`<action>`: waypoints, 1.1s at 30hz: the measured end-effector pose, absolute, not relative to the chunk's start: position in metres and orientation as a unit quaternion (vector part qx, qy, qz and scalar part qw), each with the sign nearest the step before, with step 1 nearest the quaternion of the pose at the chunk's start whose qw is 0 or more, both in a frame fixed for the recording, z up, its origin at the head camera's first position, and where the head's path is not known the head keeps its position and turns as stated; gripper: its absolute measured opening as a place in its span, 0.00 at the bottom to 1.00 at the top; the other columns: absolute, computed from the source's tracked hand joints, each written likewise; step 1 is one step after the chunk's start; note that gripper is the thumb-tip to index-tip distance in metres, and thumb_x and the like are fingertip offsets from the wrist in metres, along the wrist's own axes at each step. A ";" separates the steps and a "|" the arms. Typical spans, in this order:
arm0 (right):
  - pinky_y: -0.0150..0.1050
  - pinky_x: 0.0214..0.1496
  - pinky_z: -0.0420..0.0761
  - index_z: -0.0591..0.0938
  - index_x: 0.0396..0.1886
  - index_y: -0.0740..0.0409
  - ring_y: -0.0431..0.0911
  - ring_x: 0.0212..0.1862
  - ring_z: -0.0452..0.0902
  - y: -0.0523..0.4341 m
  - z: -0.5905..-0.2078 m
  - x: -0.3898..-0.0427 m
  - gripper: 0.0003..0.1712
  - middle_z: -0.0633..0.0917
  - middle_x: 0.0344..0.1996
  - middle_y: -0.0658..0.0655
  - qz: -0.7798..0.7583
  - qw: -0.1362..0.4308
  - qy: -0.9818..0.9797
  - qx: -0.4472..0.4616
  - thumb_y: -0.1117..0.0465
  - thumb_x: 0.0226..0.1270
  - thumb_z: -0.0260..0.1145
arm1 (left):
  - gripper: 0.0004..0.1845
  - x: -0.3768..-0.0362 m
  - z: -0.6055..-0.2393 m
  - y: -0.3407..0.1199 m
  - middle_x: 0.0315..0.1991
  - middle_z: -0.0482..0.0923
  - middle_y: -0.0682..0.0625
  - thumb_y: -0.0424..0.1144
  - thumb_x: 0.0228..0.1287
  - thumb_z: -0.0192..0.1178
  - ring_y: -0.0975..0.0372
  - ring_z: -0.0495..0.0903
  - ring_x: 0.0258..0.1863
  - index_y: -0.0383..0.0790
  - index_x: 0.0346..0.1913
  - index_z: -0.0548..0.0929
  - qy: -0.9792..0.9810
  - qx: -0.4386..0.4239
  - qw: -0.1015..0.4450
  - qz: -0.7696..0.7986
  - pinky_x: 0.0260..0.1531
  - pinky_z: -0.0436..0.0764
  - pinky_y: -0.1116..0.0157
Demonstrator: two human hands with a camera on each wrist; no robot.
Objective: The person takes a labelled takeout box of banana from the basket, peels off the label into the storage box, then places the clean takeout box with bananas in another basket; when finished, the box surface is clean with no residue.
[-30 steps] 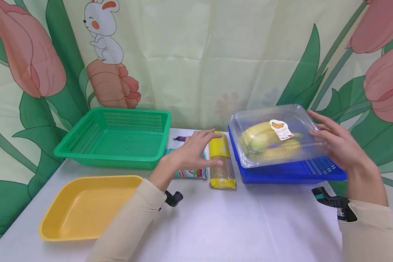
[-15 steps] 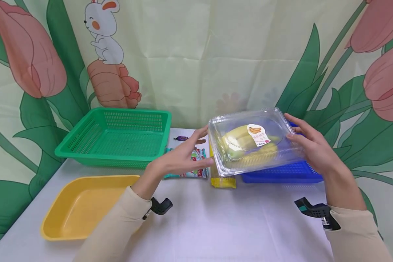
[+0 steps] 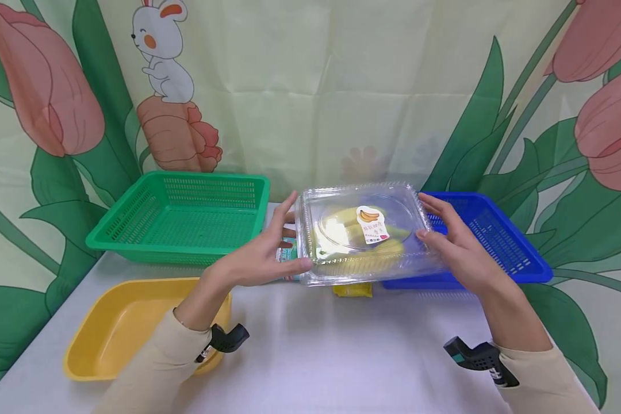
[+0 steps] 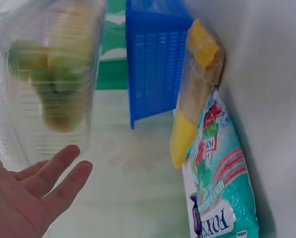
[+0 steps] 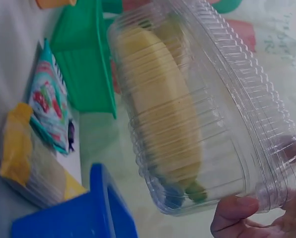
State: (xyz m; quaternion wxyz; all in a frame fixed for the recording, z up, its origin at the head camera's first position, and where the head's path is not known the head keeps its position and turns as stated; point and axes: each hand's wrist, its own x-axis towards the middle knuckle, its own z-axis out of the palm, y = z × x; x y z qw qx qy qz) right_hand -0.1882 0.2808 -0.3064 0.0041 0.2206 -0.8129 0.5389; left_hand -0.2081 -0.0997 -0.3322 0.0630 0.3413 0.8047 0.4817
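Note:
A clear plastic clamshell box (image 3: 364, 230) of bananas (image 3: 362, 253), with a banana label (image 3: 372, 224) on its lid, is held up over the table, slightly tilted. My right hand (image 3: 457, 247) grips its right end, thumb on the near side and fingers behind; the right wrist view shows the thumb (image 5: 237, 208) against the plastic. At the opposite end is my left hand (image 3: 261, 253), its fingers spread and fairly straight, fingertips (image 4: 71, 153) right at the box's edge. Below the box, a yellow-ended packet (image 3: 353, 289) and a teal Fox's candy bag (image 4: 222, 173) are partly hidden in the head view.
A green basket (image 3: 186, 253) stands at back left, with a yellow tub (image 3: 134, 287) in front of it. On the right is a blue basket (image 3: 497, 230). A small purple-wrapped candy (image 4: 195, 215) lies beside the candy bag. A printed curtain (image 3: 290, 115) hangs behind the white table (image 3: 352, 356).
The box of bananas has moved left, from over the blue basket to over the packet and candy bag. My right hand travelled with it, and my left hand shifted left and met its edge.

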 end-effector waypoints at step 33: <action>0.42 0.49 0.86 0.41 0.85 0.47 0.50 0.57 0.79 0.257 -0.364 -0.146 0.67 0.44 0.76 0.61 0.542 -0.176 -0.744 0.350 0.73 0.59 0.76 | 0.66 -0.158 -0.347 -0.171 0.70 0.61 0.41 0.49 0.55 0.79 0.51 0.71 0.64 0.57 0.81 0.37 0.832 0.298 0.181 0.432 0.60 0.79 0.51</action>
